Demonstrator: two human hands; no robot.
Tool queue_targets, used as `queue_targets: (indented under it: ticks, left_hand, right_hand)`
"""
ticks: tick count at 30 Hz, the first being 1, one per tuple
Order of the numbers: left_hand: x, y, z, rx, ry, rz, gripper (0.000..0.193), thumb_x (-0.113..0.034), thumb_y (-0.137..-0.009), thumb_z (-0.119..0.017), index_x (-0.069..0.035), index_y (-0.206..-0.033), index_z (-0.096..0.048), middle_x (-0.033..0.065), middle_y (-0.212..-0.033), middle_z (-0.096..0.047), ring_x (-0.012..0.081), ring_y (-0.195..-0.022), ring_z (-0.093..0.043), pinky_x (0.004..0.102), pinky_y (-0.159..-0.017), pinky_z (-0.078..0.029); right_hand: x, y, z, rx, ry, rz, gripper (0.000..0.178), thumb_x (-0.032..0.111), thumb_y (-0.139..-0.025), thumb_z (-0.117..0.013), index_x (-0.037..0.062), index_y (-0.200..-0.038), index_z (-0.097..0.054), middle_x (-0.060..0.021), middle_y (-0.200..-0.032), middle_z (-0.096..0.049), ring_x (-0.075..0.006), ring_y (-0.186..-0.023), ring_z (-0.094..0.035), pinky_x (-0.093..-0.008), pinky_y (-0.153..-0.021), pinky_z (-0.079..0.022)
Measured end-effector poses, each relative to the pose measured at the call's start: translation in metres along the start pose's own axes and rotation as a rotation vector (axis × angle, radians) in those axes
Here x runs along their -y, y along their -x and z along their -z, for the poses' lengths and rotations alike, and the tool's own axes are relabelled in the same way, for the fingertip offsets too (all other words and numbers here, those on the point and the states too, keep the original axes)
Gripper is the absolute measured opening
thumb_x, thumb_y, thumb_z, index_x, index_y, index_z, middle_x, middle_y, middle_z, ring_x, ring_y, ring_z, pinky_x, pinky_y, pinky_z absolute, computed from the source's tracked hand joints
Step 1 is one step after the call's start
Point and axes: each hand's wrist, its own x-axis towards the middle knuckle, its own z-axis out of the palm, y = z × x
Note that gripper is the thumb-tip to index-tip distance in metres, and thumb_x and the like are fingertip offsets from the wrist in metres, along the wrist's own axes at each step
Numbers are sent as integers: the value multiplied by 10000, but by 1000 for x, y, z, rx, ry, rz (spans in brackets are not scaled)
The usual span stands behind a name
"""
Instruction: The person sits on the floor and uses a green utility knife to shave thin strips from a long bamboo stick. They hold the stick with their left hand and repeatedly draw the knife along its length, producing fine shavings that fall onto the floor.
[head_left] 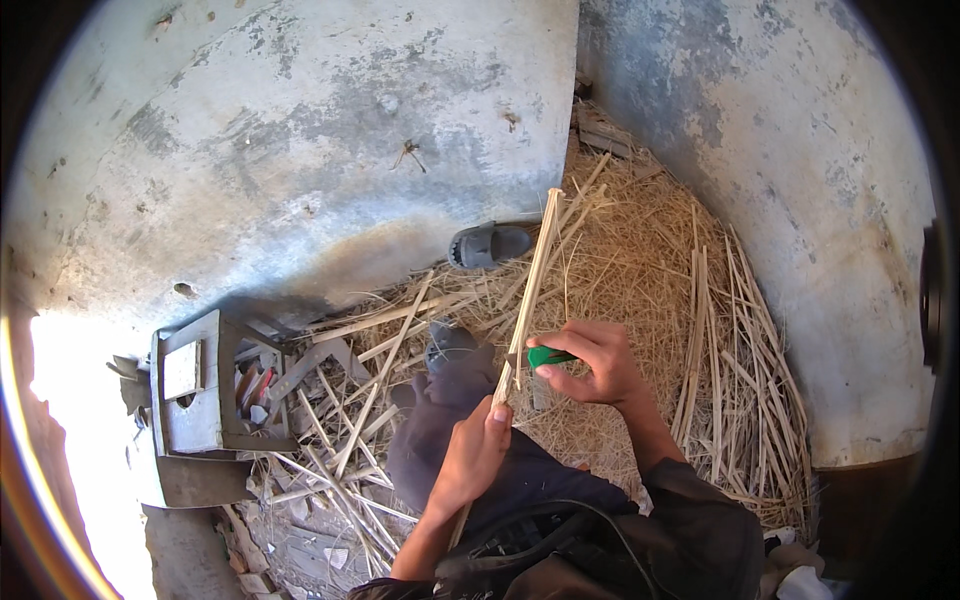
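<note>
My left hand (472,452) is closed around the lower part of a long, pale split strip of wood or cane (536,278), which slants up and away from me. In my right hand (597,368) is a knife with a green handle (548,356), gripped between thumb and fingers. Its short dark blade meets the strip a little above my left hand. A thin sliver hangs along the strip beside the blade. The strip's lower end runs down past my left wrist, partly hidden by my arm and dark clothing.
Thin shavings (640,260) cover the floor ahead. Long split strips (738,380) lie piled at right, and more strips (350,430) lie scattered at left. A dark slipper (488,246) rests by the worn wall (350,130). A small wooden box (195,390) stands at left, holding odds and ends.
</note>
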Motion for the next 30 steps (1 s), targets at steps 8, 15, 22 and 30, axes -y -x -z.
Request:
queue_targets:
  ticks: [8,15,22,30]
  left_hand:
    - [-4,1,0,-13,-33,-28,431,-363,-1209,-377,-31,-992,-545,41,-705,-517,162,-653,-480,363,-644,-450]
    - [-2,0,0,-26,-57,-61,433,-363,-1209,-371,-27,-1002,-549,62,-698,-527,201,-636,-495,380,-649,-458]
    - [-8,1,-2,-68,-43,-79,364,-250,-1200,-401,-8,-984,-568,23,-697,-482,106,-633,-432,341,-588,-384]
    - [-5,1,-3,-58,-91,-47,355,-260,-1196,-403,0,-1040,-590,54,-707,-528,143,-642,-494,365,-620,-431]
  right_hand:
    - [-8,-10,1,-108,187,42,285,266,-889,-827,128,-1136,-801,-12,-782,-707,-207,-633,-672,-361,-573,-506]
    - [-6,-20,7,-114,333,99,263,295,-893,-812,143,-1106,-802,21,-768,-698,-177,-613,-660,-347,-562,-493]
    - [-13,-25,5,-167,346,111,264,335,-899,-796,142,-1078,-811,20,-763,-707,-181,-608,-664,-334,-565,-499]
    - [-36,-38,9,-274,346,94,254,347,-949,-765,125,-1058,-821,-14,-752,-748,-115,-598,-680,-295,-500,-483]
